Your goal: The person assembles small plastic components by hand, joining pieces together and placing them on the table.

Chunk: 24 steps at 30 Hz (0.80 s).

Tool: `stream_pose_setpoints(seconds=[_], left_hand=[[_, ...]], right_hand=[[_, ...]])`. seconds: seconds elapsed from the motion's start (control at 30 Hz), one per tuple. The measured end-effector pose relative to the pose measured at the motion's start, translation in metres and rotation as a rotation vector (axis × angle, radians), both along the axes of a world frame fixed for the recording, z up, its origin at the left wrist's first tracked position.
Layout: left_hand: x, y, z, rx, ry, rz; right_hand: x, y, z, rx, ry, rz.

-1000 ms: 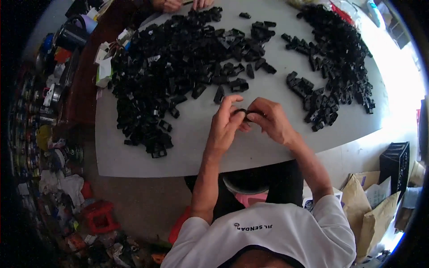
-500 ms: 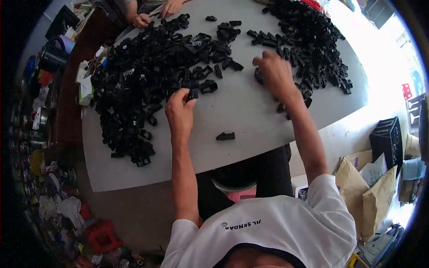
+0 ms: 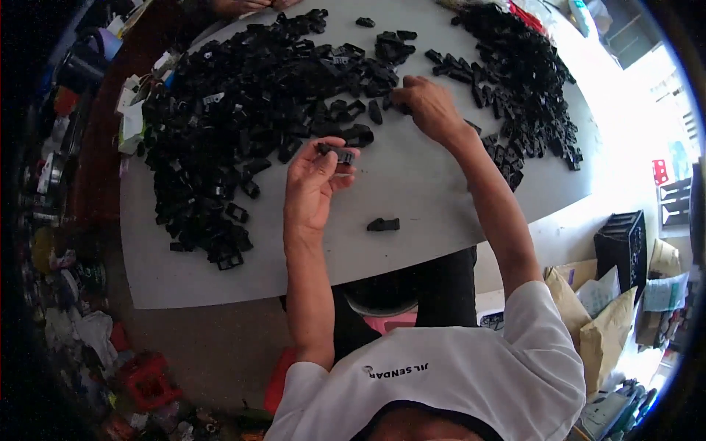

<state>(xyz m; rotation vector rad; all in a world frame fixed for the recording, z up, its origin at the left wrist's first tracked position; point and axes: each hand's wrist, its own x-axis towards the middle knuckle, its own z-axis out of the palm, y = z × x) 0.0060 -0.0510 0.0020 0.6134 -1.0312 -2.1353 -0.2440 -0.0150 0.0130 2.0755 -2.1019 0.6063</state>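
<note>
My left hand (image 3: pixel 307 187) is closed around a small black plastic part (image 3: pixel 340 155), held up between thumb and fingers above the table. To its right, my right hand (image 3: pixel 434 110) reaches to the edge of the large left heap of black plastic parts (image 3: pixel 257 95). Its fingers are pinched on a dark part there, mostly hidden beneath them. A single black part (image 3: pixel 383 224) lies apart on the grey table (image 3: pixel 309 257), nearer to me. Beyond my right forearm spreads a second heap of similar parts (image 3: pixel 526 81).
Another person's hands (image 3: pixel 250 6) show at the far edge of the table. A black crate (image 3: pixel 620 246) and tan paper packages (image 3: pixel 607 331) stand on the floor to the right. A red plastic stool (image 3: pixel 149 381) and clutter lie at lower left.
My right hand has moved left from the right heap to the edge of the left heap. My left hand has turned and drawn slightly right, with its part now in plain sight.
</note>
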Motion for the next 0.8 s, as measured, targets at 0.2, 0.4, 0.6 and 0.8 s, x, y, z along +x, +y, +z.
stream_pose_setpoints(seconds=[0.2,0.4,0.6,0.8], left_hand=[[-0.003,0.012,0.006,-0.114,-0.094,0.063],[-0.012,0.021,0.008,-0.206,-0.203,0.061],[-0.010,0.024,-0.001,-0.300,-0.224,0.071],[-0.016,0.023,-0.002,-0.244,-0.279,0.009]], right_hand=[[-0.009,0.018,-0.007,0.108,-0.102,0.165],[-0.010,0.021,-0.007,0.087,-0.001,0.094],[0.052,0.041,0.025,0.047,-0.471,0.216],[0.073,0.046,0.020,-0.016,-0.549,0.360]])
